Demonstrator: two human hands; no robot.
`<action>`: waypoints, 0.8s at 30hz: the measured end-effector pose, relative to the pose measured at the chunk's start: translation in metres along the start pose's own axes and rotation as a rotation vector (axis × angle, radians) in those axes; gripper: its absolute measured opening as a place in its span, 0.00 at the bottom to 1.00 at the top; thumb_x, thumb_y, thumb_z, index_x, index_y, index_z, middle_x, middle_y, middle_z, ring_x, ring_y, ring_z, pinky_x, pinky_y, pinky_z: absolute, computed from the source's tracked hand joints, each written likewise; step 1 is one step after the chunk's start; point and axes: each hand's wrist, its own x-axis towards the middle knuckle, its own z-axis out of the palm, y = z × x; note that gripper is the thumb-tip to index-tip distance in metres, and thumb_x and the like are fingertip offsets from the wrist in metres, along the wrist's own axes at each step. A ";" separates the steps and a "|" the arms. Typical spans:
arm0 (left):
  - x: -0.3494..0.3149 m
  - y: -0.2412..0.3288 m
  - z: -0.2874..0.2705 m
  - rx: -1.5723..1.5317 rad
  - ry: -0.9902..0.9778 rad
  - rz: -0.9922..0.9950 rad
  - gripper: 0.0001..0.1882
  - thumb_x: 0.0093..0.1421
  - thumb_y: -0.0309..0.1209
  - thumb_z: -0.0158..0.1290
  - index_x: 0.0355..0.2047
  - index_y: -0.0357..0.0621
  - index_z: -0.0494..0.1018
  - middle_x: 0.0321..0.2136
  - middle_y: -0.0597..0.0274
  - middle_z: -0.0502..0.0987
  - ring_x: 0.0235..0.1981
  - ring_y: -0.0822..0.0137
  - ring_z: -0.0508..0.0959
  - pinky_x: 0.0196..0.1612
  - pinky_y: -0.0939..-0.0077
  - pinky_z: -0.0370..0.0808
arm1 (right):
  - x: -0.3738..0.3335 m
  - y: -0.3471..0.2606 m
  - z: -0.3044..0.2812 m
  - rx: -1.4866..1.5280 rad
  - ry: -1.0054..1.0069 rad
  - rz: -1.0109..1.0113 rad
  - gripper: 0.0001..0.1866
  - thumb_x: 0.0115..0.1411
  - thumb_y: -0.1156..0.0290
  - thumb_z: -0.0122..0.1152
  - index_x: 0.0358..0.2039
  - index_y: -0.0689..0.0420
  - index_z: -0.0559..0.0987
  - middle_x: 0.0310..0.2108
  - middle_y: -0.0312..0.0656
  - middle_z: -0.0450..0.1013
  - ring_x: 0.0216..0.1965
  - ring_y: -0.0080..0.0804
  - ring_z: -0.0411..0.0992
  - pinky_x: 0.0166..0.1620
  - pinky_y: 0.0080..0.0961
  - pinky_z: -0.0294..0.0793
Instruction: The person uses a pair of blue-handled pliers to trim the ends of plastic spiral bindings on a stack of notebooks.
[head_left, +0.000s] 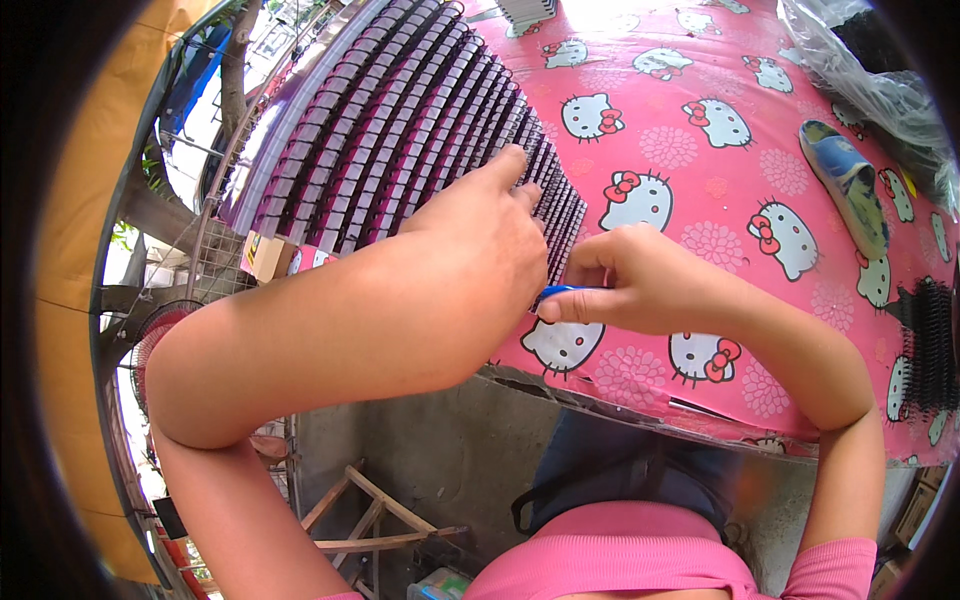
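Note:
A long ribbed mat of dark plastic pieces in many rows (400, 120) lies across a table covered with a pink cartoon-cat cloth (700, 190). My left hand (490, 235) rests flat on the mat's near edge, fingers pressing the rows. Right beside it my right hand (640, 280) pinches a small blue tool (560, 292) against the mat's edge. The tool's tip is hidden between my hands.
A blue patterned slipper-like object (850, 185) lies at the right of the cloth. Crumpled clear plastic bags (880, 80) sit at the far right corner. Another dark bristly strip (930, 345) lies at the right edge. A wooden frame (375, 520) stands on the concrete floor below.

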 end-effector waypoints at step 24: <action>0.009 0.000 -0.005 0.018 -0.095 0.048 0.25 0.48 0.39 0.60 0.47 0.46 0.77 0.59 0.62 0.69 0.66 0.62 0.58 0.68 0.56 0.46 | -0.003 0.010 0.016 -0.083 0.152 -0.023 0.22 0.54 0.53 0.66 0.26 0.63 0.76 0.23 0.48 0.73 0.25 0.41 0.73 0.31 0.37 0.72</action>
